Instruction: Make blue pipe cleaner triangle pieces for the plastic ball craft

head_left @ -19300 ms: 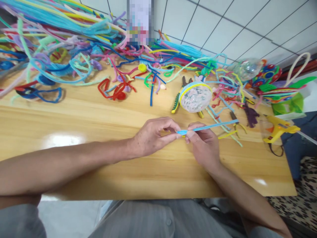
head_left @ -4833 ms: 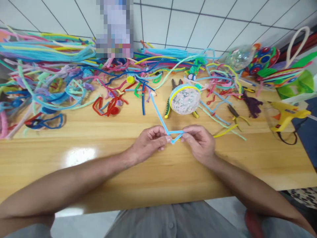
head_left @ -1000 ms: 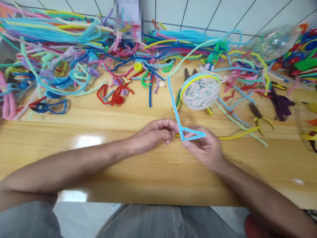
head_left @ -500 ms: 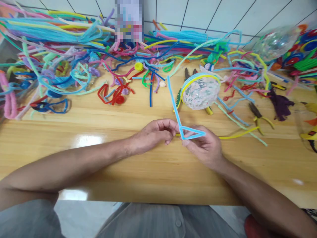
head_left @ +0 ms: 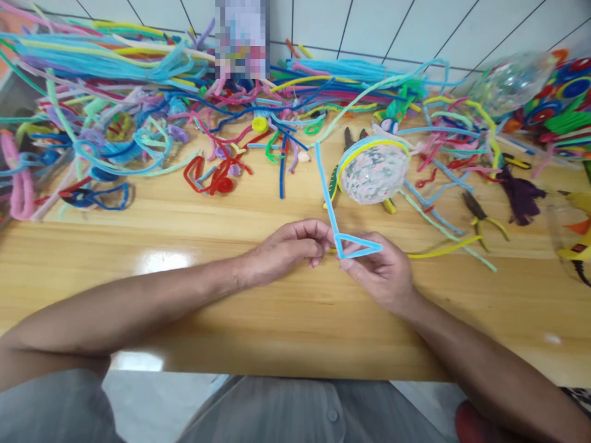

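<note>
A bent blue stick (head_left: 327,191) is pinched by the fingers of the right hand (head_left: 388,274), with a shiny ball (head_left: 375,173) at its 1 o'clock. The left hand (head_left: 293,252) is curled at 9 o'clock; whether its fingers are closed cannot be told.

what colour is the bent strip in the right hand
Light blue: the bent strip in the right hand shows best in the head view.

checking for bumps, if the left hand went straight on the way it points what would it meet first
Most likely the bent blue pipe cleaner held in the right hand, just beyond the fingertips of the left hand. Depth is unclear, so they may be touching.
</note>
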Tool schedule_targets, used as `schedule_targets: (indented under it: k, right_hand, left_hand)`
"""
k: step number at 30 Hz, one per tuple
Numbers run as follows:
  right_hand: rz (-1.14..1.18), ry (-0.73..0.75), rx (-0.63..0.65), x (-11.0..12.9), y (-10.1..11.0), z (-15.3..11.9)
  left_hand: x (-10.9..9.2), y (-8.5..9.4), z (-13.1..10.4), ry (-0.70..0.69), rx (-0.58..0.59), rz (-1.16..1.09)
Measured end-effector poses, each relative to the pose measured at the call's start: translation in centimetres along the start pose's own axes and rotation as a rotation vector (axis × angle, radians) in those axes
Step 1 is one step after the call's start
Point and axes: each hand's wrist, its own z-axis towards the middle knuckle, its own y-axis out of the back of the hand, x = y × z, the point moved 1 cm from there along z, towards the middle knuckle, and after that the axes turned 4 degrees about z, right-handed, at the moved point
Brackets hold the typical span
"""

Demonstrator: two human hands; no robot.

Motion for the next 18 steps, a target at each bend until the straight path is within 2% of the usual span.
schedule_targets:
  k: [18]
  right_hand:
    - [-0.004,-0.032,-0.008,0.01,-0.05,-0.06]
  left_hand:
    - [0.10,0.06,-0.03,-0.035,-0.004,0.049]
